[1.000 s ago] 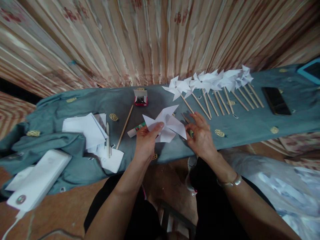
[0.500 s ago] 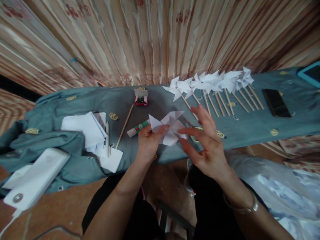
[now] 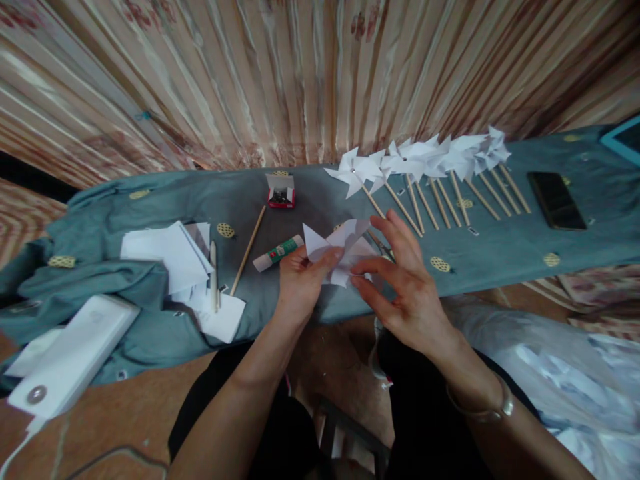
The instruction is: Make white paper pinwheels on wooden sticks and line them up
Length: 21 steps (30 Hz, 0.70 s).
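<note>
My left hand point(image 3: 300, 280) pinches a white paper pinwheel point(image 3: 340, 247) by its middle, thumb on top, just above the table's near edge. My right hand point(image 3: 405, 280) is at the pinwheel's right side, fingers spread, with thumb and forefinger touching a paper flap. A glue stick point(image 3: 277, 253) lies just left of my left hand. Scissors point(image 3: 381, 247) lie partly hidden behind my right hand.
A row of finished paper pinwheels on wooden sticks point(image 3: 425, 163) lies at the back right. A red box of pins point(image 3: 281, 191), a loose stick point(image 3: 249, 250), a pen point(image 3: 214, 273), paper sheets point(image 3: 170, 257), a black phone point(image 3: 556, 200) and a white box point(image 3: 70, 363) sit on the teal cloth point(image 3: 500, 250).
My right hand rose from the table beside the scissors and came in to the pinwheel's right flap. My left hand turned the pinwheel slightly and kept hold of it.
</note>
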### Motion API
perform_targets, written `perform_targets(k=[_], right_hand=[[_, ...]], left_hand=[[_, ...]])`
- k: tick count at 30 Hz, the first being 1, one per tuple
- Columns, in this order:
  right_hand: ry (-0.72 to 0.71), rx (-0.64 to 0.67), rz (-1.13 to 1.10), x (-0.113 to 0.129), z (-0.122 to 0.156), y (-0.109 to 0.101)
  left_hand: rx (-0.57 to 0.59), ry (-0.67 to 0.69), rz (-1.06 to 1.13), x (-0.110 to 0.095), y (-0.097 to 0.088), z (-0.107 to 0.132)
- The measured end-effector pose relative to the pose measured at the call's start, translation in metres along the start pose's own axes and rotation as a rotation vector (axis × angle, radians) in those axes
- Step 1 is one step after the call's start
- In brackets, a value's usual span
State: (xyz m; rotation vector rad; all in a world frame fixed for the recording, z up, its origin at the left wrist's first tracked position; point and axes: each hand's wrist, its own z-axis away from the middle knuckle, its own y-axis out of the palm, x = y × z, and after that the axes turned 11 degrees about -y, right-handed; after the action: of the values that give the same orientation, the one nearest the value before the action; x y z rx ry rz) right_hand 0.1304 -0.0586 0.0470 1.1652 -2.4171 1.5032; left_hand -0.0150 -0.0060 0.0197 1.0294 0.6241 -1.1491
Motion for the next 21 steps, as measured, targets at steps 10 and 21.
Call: perform_targets(k=[10, 21], right_hand=[[0.066, -0.099, 0.046, -0.0004, -0.0006, 0.0043], [0.152, -0.104, 0.077, -0.0028, 0.0010, 0.0064]], left_hand=[[0.042, -0.021, 0.023, 0.0038, 0.0011, -0.0002], [0.066, -0.036, 0.047, 0.0042, 0.0040, 0.0022]])
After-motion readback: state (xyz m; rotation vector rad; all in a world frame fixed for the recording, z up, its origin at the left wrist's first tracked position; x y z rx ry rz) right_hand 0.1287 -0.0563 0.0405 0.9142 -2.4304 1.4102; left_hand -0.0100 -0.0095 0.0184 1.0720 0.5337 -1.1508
